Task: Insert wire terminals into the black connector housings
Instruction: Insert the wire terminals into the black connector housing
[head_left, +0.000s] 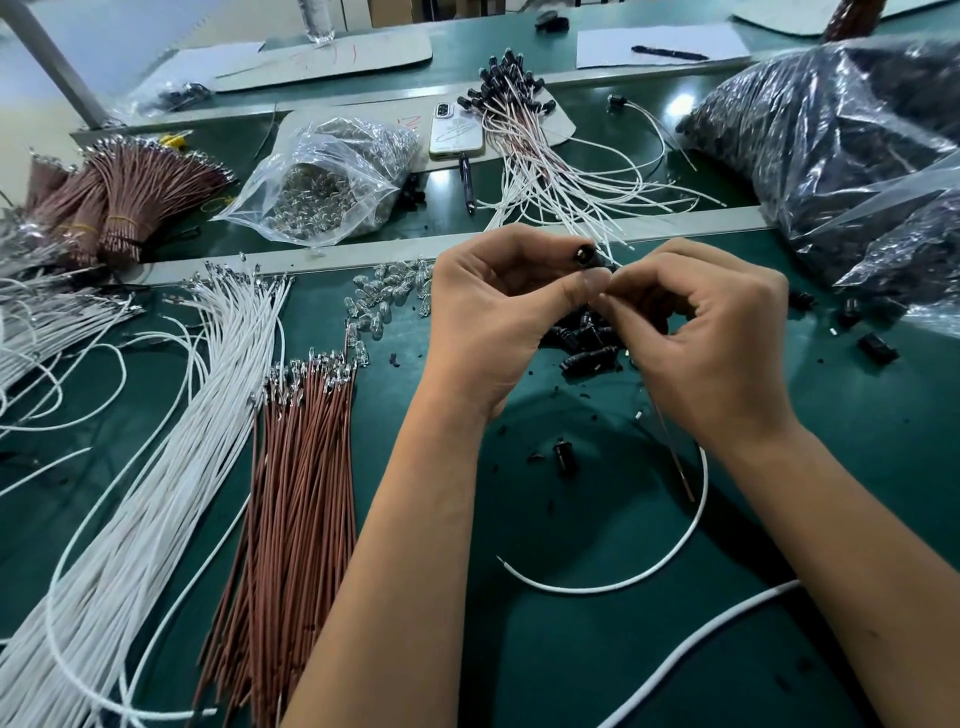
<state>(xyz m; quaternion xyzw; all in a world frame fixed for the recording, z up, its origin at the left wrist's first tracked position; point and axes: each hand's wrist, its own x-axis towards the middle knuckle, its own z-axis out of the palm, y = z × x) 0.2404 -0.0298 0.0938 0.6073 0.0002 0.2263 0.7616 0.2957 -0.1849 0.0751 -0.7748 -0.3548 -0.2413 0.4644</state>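
My left hand (498, 317) pinches a small black connector housing (586, 256) between thumb and fingers above the green bench. Right beside it, my right hand (711, 338) pinches the ends of a brown wire (675, 457) and a white wire (649, 566) at the housing's rear; both wires hang down from under that hand. The terminals themselves are hidden by my fingertips. A small heap of loose black housings (587, 343) lies just below my hands. One more housing (563, 457) lies nearer to me.
Loose white wires (171, 441) and brown wires (296, 467) lie fanned at the left. Small glass bulbs (384, 296) are scattered behind them. Finished assemblies (540, 156), a bulb bag (332, 176), a phone (457, 130) and a large bag of housings (841, 156) sit farther back.
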